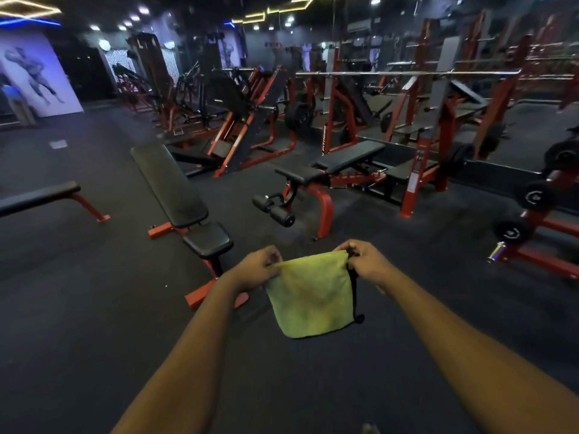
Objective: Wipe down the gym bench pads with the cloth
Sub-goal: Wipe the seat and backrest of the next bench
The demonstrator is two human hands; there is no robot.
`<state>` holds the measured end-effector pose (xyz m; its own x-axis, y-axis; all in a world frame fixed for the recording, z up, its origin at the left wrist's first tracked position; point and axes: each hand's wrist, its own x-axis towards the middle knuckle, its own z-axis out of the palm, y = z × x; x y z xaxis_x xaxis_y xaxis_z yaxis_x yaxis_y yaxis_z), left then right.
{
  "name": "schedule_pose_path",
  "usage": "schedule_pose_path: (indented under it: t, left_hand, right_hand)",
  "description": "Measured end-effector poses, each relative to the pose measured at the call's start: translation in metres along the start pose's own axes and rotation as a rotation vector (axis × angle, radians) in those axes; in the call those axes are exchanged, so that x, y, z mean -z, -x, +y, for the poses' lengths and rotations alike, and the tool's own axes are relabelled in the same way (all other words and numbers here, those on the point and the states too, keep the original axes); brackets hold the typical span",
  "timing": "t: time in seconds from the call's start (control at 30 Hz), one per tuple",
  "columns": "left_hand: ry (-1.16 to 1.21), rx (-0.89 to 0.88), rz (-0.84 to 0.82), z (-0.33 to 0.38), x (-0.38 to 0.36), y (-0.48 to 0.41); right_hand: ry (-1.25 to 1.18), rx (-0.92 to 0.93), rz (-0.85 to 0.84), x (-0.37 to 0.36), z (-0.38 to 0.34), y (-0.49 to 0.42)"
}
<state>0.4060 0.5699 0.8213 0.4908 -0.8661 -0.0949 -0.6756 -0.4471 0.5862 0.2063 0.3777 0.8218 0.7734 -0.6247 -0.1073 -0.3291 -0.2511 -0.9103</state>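
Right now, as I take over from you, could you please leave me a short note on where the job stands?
Hands: the left hand pinches one top corner of the cloth, the right hand the other; it hangs spread between them above the floor.
Benches: nearest, ahead-left, an inclined back pad and seat pad; a flat bench far left; an adjustable bench ahead-right.
Done: cloth in hand; it touches no pad.
Left: wipe the pads, probably the nearest first.

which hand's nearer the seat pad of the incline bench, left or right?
Left. The left hand is just right of the seat pad; the right hand is farther off, across the cloth both pinch.
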Motion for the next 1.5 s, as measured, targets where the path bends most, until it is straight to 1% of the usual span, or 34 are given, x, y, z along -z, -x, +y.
schedule_pose_path:
  t: [0.07, 0.13, 0.2, 0.23, 0.3, 0.33, 0.43, 0.53, 0.63, 0.73, 0.83, 0.93, 1.03, 1.13, 1.23, 1.3, 1.33, 1.4, 1.43, 1.5]
  left_hand:
    - [-0.009, -0.032, 0.054, -0.008, 0.014, -0.059]
    - [-0.038, -0.003, 0.101, -0.018, 0.03, -0.115]
    - [-0.079, 0.033, 0.11, -0.03, 0.045, -0.159]
    - [-0.07, 0.067, 0.125, -0.041, 0.058, -0.19]
    - [-0.052, 0.091, 0.149, -0.053, 0.071, -0.219]
    - [-0.032, 0.126, 0.173, -0.07, 0.083, -0.246]
    - [0.028, 0.187, 0.207, -0.1, 0.101, -0.285]
    - [0.09, 0.266, 0.296, -0.165, 0.116, -0.342]
    - [0.164, 0.378, 0.422, -0.233, 0.12, -0.384]
    - [0.276, 0.569, 0.581, -0.313, 0.12, -0.425]
    - [0.322, 0.757, 0.672, -0.381, 0.118, -0.451]
    - [0.377, 0.923, 0.723, -0.422, 0.116, -0.468]
    - [0.442, 1.067, 0.787, -0.453, 0.107, -0.486]
    - [0.489, 1.218, 0.898, -0.484, 0.091, -0.513]
    - [0.509, 1.362, 1.041, -0.512, 0.072, -0.542]
    - [0.539, 1.447, 1.149, -0.529, 0.053, -0.559]
    - [0.565, 1.481, 1.191, -0.535, 0.044, -0.566]
    - [0.601, 1.551, 1.243, -0.548, 0.026, -0.575]
    - [0.616, 1.584, 1.265, -0.556, 0.017, -0.579]
    - [0.643, 1.646, 1.302, -0.575, -0.01, -0.586]
  right_hand:
    - [-0.004, -0.028, -0.051, 0.009, 0.002, -0.064]
    - [-0.013, -0.075, -0.163, 0.012, 0.006, -0.131]
    - [-0.014, -0.109, -0.256, 0.008, 0.004, -0.189]
    - [0.028, -0.095, -0.316, 0.003, -0.001, -0.234]
    - [0.164, -0.03, -0.377, -0.01, -0.011, -0.277]
    - [0.229, 0.007, -0.435, -0.026, -0.018, -0.319]
    - [0.377, 0.106, -0.517, -0.06, -0.031, -0.382]
    - [0.499, 0.168, -0.635, -0.116, -0.04, -0.479]
    - [0.489, 0.195, -0.682, -0.165, -0.041, -0.555]
    - [0.501, 0.149, -0.739, -0.222, -0.032, -0.636]
    - [0.528, 0.101, -0.761, -0.272, -0.031, -0.709]
    - [0.546, 0.076, -0.748, -0.311, -0.031, -0.772]
    - [0.587, 0.107, -0.773, -0.349, -0.029, -0.826]
    - [0.698, 0.211, -0.779, -0.399, -0.025, -0.886]
    - [0.788, 0.476, -0.801, -0.451, -0.023, -0.929]
    - [0.829, 0.695, -0.912, -0.486, -0.009, -0.946]
    - [0.849, 0.786, -1.001, -0.497, 0.0, -0.949]
    - [0.86, 0.929, -1.185, -0.517, 0.028, -0.956]
    - [0.876, 1.001, -1.246, -0.527, 0.043, -0.96]
    - [0.935, 1.188, -1.28, -0.555, 0.079, -0.97]
